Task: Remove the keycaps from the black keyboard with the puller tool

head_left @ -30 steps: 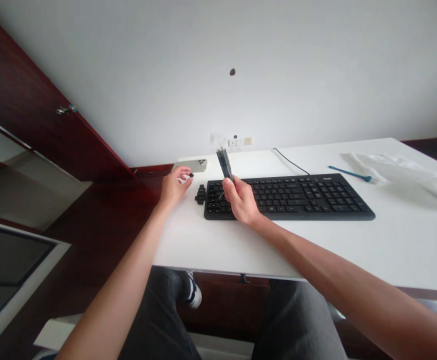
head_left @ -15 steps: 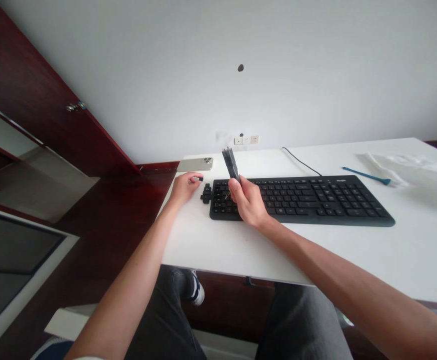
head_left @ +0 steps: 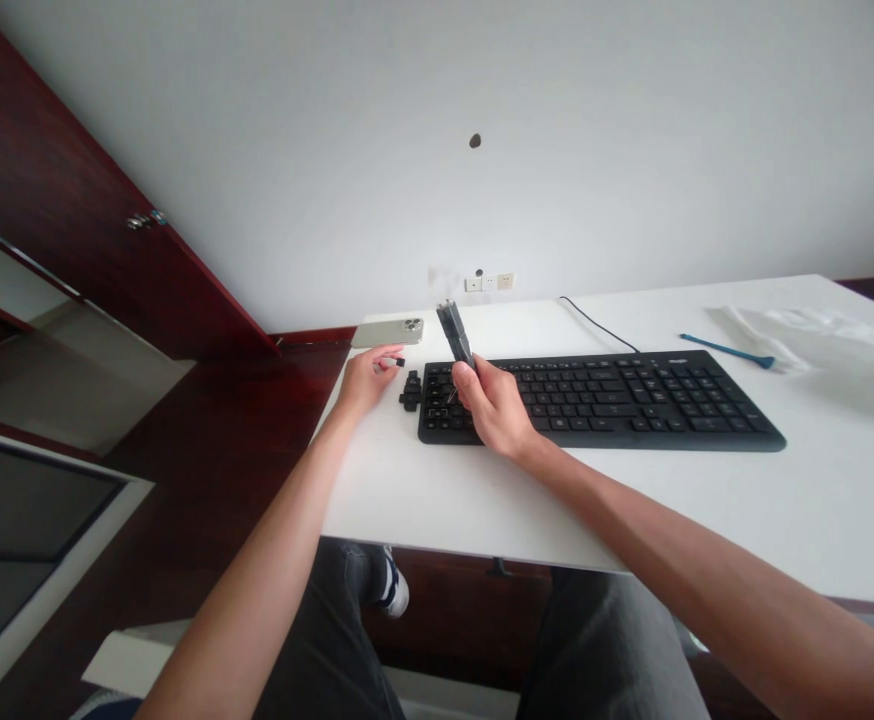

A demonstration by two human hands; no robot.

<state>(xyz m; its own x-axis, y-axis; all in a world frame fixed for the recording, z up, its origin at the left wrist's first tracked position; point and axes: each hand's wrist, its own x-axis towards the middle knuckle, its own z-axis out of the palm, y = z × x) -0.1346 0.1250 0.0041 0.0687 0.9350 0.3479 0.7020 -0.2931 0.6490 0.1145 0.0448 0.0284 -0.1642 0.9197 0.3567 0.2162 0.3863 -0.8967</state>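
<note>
A small black keycap [head_left: 401, 362] is pinched between the thumb and fingers of my left hand [head_left: 368, 378], just over the left part of the white table. My right hand [head_left: 495, 402] is closed around a dark grey keycap puller [head_left: 455, 332]. Its handle points up and away, and thin wires show below my fingers, over the keys. The black keyboard [head_left: 624, 437] lies flat underneath, its left part partly hidden by my right hand. Several loose black keycaps [head_left: 411, 391] are clustered on the table between my left hand and the keyboard's left edge.
A phone [head_left: 378, 333] lies at the table's back left corner. A blue brush-like stick [head_left: 729, 350] and a clear plastic bag [head_left: 849, 365] lie at the right. The keyboard's cable [head_left: 598, 322] runs toward the wall. The white table [head_left: 467, 500] ends near my legs.
The view has shifted slightly. Both hands keep their grips and stay almost in place, and the puller's handle leans a little more to the left.
</note>
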